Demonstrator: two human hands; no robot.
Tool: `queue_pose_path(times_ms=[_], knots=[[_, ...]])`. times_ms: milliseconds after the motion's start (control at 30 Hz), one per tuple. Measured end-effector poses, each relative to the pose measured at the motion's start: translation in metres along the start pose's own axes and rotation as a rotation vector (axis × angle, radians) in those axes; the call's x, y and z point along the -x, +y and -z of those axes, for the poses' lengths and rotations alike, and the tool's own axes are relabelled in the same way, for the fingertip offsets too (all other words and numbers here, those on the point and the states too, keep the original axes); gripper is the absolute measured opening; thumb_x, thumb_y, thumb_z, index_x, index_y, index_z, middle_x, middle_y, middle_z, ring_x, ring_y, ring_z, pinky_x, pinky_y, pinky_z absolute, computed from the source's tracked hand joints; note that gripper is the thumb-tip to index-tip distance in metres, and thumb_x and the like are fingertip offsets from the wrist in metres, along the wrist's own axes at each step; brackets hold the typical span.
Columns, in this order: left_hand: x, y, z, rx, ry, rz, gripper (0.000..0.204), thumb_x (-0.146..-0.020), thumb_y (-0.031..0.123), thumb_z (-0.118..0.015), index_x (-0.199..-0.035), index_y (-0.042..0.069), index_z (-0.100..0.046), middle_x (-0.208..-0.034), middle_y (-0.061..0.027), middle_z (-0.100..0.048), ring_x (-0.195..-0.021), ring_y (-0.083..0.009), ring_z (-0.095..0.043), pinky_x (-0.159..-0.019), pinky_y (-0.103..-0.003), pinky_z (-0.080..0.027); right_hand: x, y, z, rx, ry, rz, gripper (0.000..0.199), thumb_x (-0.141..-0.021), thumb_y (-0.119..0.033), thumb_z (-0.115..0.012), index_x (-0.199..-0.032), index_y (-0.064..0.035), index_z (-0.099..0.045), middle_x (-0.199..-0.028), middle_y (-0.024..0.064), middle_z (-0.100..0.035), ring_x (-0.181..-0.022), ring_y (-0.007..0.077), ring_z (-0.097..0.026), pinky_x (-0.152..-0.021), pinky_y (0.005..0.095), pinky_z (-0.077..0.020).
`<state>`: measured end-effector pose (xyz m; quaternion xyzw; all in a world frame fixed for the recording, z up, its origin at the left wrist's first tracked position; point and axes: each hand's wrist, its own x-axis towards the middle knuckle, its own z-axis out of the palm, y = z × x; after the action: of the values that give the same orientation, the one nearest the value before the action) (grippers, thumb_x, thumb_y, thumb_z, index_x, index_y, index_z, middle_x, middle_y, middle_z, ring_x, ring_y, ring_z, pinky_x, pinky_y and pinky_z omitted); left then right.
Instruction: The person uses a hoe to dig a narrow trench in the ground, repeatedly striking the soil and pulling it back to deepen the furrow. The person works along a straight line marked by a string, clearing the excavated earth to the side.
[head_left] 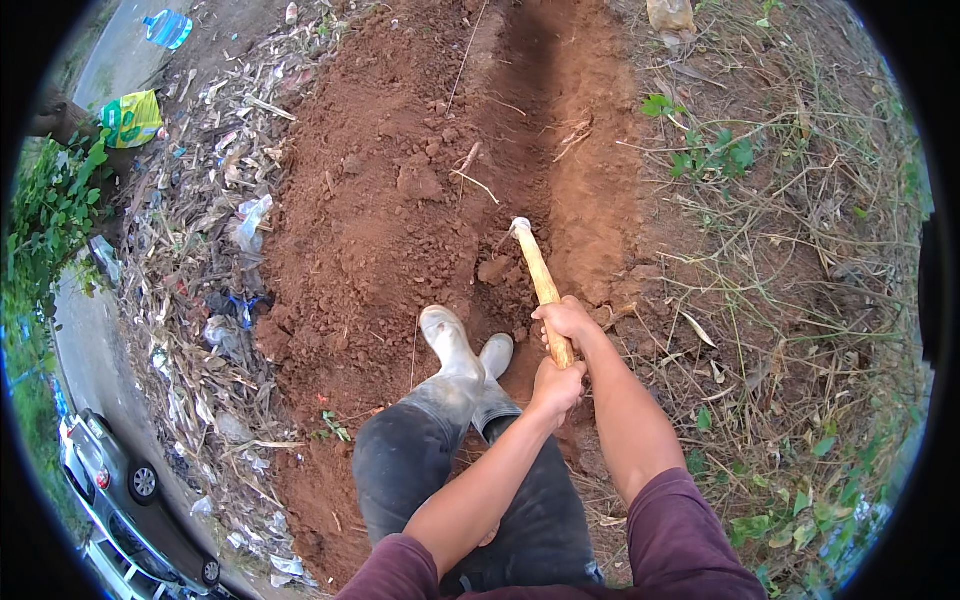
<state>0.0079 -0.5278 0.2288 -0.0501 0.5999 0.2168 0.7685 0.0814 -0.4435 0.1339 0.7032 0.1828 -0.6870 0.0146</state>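
Observation:
Both of my hands are wrapped round the pale wooden handle of a hoe (540, 270). My left hand (560, 387) is closed near the butt end, and my right hand (569, 322) is closed just above it, farther along the shaft. The hoe's head end is over the near end of a narrow trench (575, 150) in red-brown soil; its blade is mostly hidden. Loose clods lie below the head. My light-coloured, soil-stained boots (452, 340) stand just left of the handle, close to the dug soil.
A mound of loose red soil (360, 210) runs along the trench's left side, with a thin string across it. Farther left are dry litter and plastic scraps (225, 340), then a road with a parked car (130, 490). Dry stems and weeds (770, 260) cover the right.

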Motion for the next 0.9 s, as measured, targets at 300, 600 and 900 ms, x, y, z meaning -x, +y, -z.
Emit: queue_pose_path(times_ms=[300, 600, 900], knots=[[0.022, 0.015, 0.066, -0.080, -0.056, 0.012, 0.016, -0.093, 0.004, -0.062, -0.101, 0.007, -0.049, -0.072, 0.0018, -0.049, -0.053, -0.0074, -0.045, -0.046, -0.027, -0.037, -0.017, 0.011, -0.038, -0.442, -0.106, 0.030, 0.024, -0.085, -0.015, -0.080, -0.094, -0.0007, -0.065, -0.075, 0.0112, -0.065, -0.059, 0.0246, -0.067, -0.053, 0.0404, -0.0578], [0.184, 0.067, 0.231, -0.298, -0.282, 0.014, 0.034, -0.095, 0.016, -0.068, -0.119, -0.001, -0.050, -0.084, -0.0069, -0.057, -0.067, -0.0150, -0.055, -0.061, -0.033, -0.045, 0.029, -0.024, -0.154, -0.839, 0.007, -0.002, 0.023, -0.093, -0.025, -0.070, -0.103, -0.0067, -0.059, -0.079, 0.0087, -0.063, -0.063, 0.0238, -0.065, -0.059, 0.0419, -0.0589], [0.347, 0.066, 0.479, -1.006, 0.053, 0.090, 0.045, -0.079, 0.021, -0.079, -0.117, 0.004, -0.064, -0.087, -0.0213, -0.072, -0.085, -0.0376, -0.073, -0.077, -0.045, -0.056, 0.154, -0.007, -0.374, -0.846, -0.127, -0.114, 0.029, -0.091, -0.004, -0.071, -0.109, -0.0043, -0.048, -0.086, 0.0097, -0.062, -0.072, 0.0235, -0.068, -0.068, 0.0408, -0.0615]])
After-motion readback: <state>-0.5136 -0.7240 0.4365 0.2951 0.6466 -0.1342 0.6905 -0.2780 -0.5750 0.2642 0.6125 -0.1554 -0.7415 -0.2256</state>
